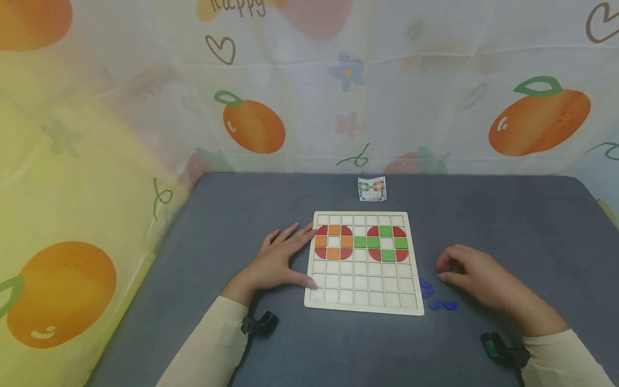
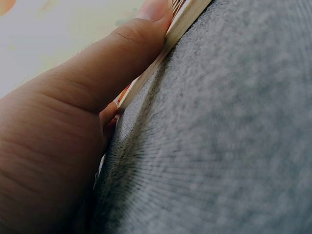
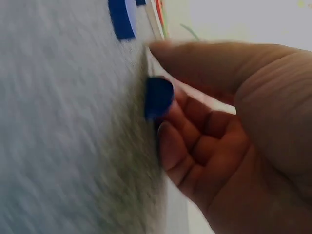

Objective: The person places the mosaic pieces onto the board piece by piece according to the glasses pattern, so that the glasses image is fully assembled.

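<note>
A pale square grid board (image 1: pixel 338 282) lies on the table with red, orange and green tiles set in its upper rows. My left hand (image 1: pixel 275 263) is spread at the board's left side, thumb and fingertips touching its edge. In the left wrist view the thumb (image 2: pixel 131 44) presses on the wooden rim. Right of the board my right hand (image 1: pixel 476 277) is low over the table, fingers curled. The right wrist view has a blue round-edged tile (image 3: pixel 159 97) held at those fingers, the thumb close above it.
Several loose blue tiles (image 1: pixel 450 305) lie between the board's lower right corner and my right hand. A small printed pattern card (image 1: pixel 372 190) sits behind the board. A fruit-patterned cloth (image 1: pixel 300 107) hangs along the grey table's (image 1: pixel 242 199) back edge.
</note>
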The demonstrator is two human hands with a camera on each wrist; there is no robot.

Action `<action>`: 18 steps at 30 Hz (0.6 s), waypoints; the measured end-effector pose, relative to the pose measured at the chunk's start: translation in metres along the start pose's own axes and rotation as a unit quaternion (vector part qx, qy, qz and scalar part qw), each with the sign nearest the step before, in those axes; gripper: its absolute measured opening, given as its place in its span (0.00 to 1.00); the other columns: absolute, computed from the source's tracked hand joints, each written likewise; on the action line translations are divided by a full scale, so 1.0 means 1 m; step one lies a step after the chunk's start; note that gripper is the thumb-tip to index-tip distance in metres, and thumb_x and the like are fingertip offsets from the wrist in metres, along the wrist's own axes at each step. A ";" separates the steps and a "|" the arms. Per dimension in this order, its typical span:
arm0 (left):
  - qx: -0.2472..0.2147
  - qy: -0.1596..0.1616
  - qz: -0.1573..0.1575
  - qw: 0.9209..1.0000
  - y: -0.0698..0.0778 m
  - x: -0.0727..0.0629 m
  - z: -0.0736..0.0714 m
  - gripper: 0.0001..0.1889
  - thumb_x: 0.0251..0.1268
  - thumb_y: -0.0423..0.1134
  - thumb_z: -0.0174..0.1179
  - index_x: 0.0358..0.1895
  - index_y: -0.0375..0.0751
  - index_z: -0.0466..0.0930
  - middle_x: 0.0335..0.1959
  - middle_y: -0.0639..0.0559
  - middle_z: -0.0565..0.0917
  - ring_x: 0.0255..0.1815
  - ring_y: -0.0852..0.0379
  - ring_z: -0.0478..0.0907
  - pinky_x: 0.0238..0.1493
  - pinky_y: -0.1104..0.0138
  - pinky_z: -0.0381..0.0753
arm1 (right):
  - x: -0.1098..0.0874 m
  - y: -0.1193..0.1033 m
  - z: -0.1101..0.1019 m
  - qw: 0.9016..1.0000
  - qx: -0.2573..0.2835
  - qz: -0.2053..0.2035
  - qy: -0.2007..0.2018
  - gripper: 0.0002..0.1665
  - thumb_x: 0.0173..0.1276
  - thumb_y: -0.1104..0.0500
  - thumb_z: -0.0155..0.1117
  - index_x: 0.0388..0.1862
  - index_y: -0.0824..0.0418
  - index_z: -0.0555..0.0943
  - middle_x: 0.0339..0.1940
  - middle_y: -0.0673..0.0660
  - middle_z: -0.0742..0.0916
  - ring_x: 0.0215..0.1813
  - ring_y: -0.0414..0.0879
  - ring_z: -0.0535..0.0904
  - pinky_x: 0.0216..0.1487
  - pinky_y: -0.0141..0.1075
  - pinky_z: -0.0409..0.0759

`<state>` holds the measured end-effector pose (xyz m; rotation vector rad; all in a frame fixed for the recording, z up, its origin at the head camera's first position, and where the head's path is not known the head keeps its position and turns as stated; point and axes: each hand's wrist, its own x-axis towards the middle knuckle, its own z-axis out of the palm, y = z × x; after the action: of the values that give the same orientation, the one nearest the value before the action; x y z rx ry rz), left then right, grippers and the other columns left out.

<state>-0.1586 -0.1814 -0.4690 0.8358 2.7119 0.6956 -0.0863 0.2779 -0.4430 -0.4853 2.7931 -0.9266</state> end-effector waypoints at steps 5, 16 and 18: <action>-0.001 -0.001 0.005 1.000 0.000 0.001 0.000 0.67 0.49 0.75 0.78 0.91 0.54 0.53 0.90 0.63 0.51 0.90 0.51 0.38 0.81 0.38 0.35 | -0.007 0.012 -0.009 0.999 0.012 0.020 -0.031 0.13 0.69 0.56 0.83 0.46 0.55 0.86 0.40 0.47 0.80 0.38 0.40 0.74 0.38 0.39 0.76; -0.001 -0.002 -0.002 1.000 0.000 0.000 0.000 0.68 0.49 0.76 0.79 0.91 0.55 0.54 0.90 0.63 0.51 0.90 0.51 0.38 0.81 0.39 0.35 | -0.010 0.022 -0.021 0.997 0.020 0.042 -0.056 0.09 0.73 0.57 0.79 0.43 0.56 0.86 0.35 0.45 0.83 0.36 0.39 0.77 0.37 0.39 0.77; -0.002 0.000 -0.002 1.000 0.000 0.001 0.000 0.68 0.49 0.75 0.79 0.91 0.55 0.53 0.90 0.63 0.51 0.90 0.51 0.38 0.81 0.39 0.35 | -0.011 0.024 -0.026 0.997 0.011 0.048 -0.060 0.10 0.73 0.57 0.79 0.44 0.57 0.85 0.35 0.45 0.83 0.37 0.39 0.78 0.38 0.39 0.77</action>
<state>-0.1590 -0.1809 -0.4687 0.8295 2.7097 0.6993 -0.0883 0.3140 -0.4364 -0.3856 2.6692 -0.8774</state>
